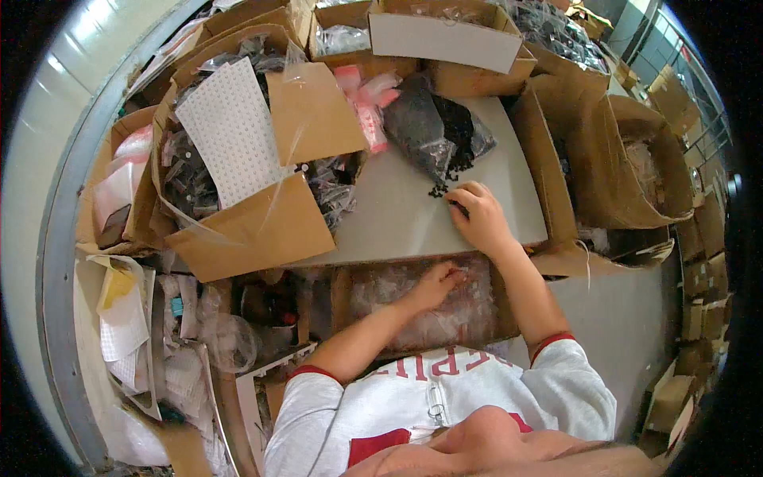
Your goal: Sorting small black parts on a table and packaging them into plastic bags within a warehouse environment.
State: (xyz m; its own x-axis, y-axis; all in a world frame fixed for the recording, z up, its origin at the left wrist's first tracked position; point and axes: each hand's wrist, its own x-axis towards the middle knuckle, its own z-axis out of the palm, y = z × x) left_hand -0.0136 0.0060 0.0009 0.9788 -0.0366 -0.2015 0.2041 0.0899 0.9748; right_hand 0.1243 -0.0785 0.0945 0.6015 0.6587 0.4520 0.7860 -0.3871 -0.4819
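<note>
at the far left, a small carton (pixel 89 208) of pink and white packs stands beside a large open carton (pixel 266 230), its flaps spread, with a white dotted sheet (pixel 226 131) lying across the dark bagged parts inside. next to it on the pale tabletop (pixel 389 219), a pink-and-white plastic bag (pixel 367 111) lies near an open clear bag (pixel 417 131) full of small black pieces, some of them spilled out in a loose heap (pixel 439 191) at its mouth. below the table's near edge, a worker's left hand (pixel 439 285), its fingers curled inward, hangs over a box (pixel 341 306) of clear plastic packaging (pixel 381 290); whether anything is pinched there cannot be told. the right hand (pixel 479 219), well apart from the left, bends over the tabletop with thumb and fingertips drawn close at the edge of the heap, though what they grip, if anything, is too small to make out. the step in hand appears to be picking out the small black pieces; the next move would seem to call for a light, precise pinch that lifts a few without scattering the rest. at right, tall open cartons (pixel 592 151) wall in the workspace.
</note>
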